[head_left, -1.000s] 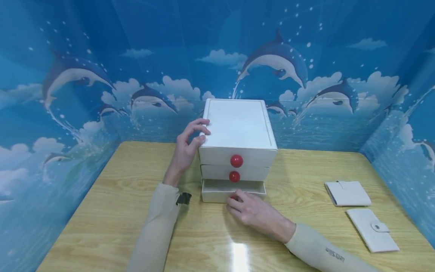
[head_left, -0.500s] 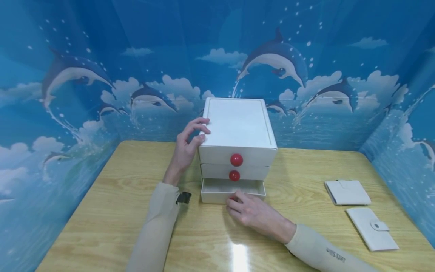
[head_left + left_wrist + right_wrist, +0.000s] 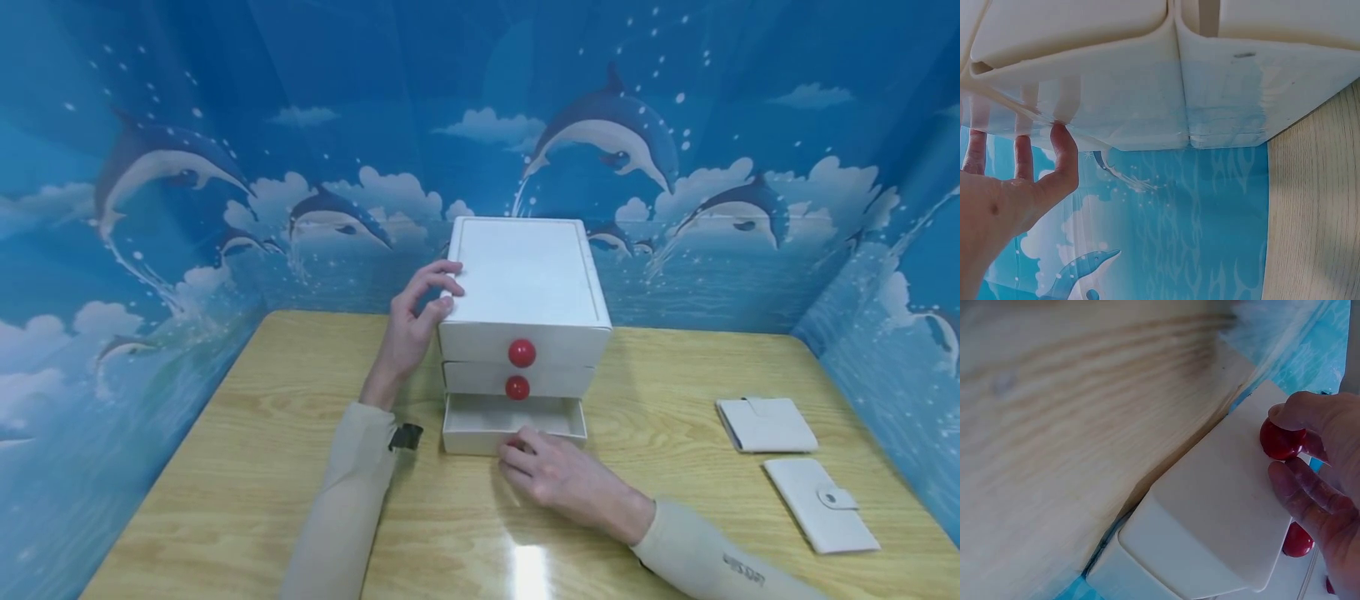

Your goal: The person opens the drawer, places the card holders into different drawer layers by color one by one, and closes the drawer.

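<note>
A white three-drawer box (image 3: 525, 271) with round red knobs stands on the table in the head view. Its bottom drawer (image 3: 472, 442) is pulled partly out, and the visible part of its inside holds nothing. My right hand (image 3: 558, 479) is at that drawer's front. In the right wrist view, its thumb and fingers pinch the bottom red knob (image 3: 1282, 439). My left hand (image 3: 412, 325) touches the box's upper left edge with loosely bent fingers. The left wrist view shows its fingertips (image 3: 1063, 137) against the side wall. The upper two drawers (image 3: 480, 342) are closed.
Two pale wallets lie at the right of the wooden table (image 3: 277, 450): a folded wallet (image 3: 768, 425) farther back and a wallet with a snap strap (image 3: 817, 507) nearer. Blue dolphin-print sheeting (image 3: 360, 142) hangs behind the box and at both sides.
The bottom drawer has slid slightly farther out toward me, with my right hand on its knob. My left hand stays at the box's edge.
</note>
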The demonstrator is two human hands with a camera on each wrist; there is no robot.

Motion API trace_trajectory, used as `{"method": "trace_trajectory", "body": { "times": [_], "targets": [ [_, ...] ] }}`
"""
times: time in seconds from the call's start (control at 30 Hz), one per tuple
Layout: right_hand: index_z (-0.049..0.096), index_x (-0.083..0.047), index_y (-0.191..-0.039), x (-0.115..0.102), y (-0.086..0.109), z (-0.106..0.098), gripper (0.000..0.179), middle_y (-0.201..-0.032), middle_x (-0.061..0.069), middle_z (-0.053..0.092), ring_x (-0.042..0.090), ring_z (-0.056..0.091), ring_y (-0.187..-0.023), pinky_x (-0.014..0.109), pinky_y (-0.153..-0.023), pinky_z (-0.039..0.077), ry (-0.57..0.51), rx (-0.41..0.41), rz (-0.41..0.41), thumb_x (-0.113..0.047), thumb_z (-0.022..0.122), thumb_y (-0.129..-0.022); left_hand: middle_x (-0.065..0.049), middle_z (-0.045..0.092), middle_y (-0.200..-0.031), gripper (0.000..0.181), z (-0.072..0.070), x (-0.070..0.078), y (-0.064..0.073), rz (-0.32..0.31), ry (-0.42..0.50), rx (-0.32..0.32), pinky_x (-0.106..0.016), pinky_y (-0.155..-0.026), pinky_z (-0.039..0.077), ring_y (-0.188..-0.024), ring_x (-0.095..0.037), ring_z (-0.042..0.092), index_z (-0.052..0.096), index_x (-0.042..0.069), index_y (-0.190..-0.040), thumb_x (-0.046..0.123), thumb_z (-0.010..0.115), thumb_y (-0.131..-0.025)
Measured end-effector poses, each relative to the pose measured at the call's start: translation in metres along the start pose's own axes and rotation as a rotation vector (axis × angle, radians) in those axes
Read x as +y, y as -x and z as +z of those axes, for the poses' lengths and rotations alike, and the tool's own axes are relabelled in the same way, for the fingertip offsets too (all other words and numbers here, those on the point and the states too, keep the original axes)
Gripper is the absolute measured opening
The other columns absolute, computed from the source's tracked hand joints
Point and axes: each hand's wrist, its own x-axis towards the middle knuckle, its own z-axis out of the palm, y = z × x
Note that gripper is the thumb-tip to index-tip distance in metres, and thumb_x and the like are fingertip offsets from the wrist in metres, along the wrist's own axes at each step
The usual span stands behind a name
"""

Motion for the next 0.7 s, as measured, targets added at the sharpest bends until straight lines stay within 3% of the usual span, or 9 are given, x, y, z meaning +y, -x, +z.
{"method": "trace_trajectory", "body": {
  "times": [0.33, 0.7],
  "targets": [
    [0.075, -0.014, -0.118, -0.0038, -0.0007, -0.0032, 0.036, -0.12, 0.001, 0.072, 0.017, 0.062, -0.105, 0.024, -0.088, 0.059, -0.03, -0.026, 0.002, -0.01, 0.081, -0.083, -0.004, 0.058, -0.145, 0.024, 0.0001, 0.0004, -0.0002, 0.009, 0.005, 0.0, -0.056, -0.125, 0.024, -0.148, -0.016, 0.04, 0.067, 0.006, -0.108, 0.022, 0.051, -0.1],
    [0.076, -0.013, -0.116, -0.0071, 0.0008, -0.0042, 0.035, -0.117, 0.0, 0.073, 0.015, 0.063, -0.103, 0.023, -0.087, 0.059, -0.042, -0.006, -0.001, -0.01, 0.082, -0.081, -0.004, 0.057, -0.146, 0.024, 0.0005, 0.0, 0.0004, 0.001, 0.009, 0.001, -0.057, -0.125, 0.024, -0.148, -0.016, 0.039, 0.067, 0.006, -0.108, 0.022, 0.052, -0.1]
  ]
}}
